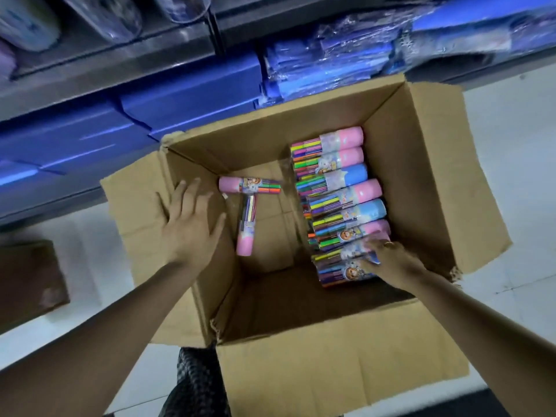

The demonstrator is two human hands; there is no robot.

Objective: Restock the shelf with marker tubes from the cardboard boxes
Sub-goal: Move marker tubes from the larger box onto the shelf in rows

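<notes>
1. Supporting surface: white tiled floor (511, 164); visible at 3 o'clock and 9 o'clock of the carton.
2. Open cardboard box (421, 188) stands directly on the floor at frame centre; all four flaps folded outward.
3. Second brown box (30, 281) lies on the floor at 9 o'clock, apart from the open carton; partly cropped by the frame edge.
4. Shelf unit (120, 70) meets the floor at 12 o'clock; blue wrapped packs (331, 64) rest on its tiers.

right hand (388, 260) fingertips hidden among marker tubes (346, 212), shelf (120, 70) blurred
</notes>
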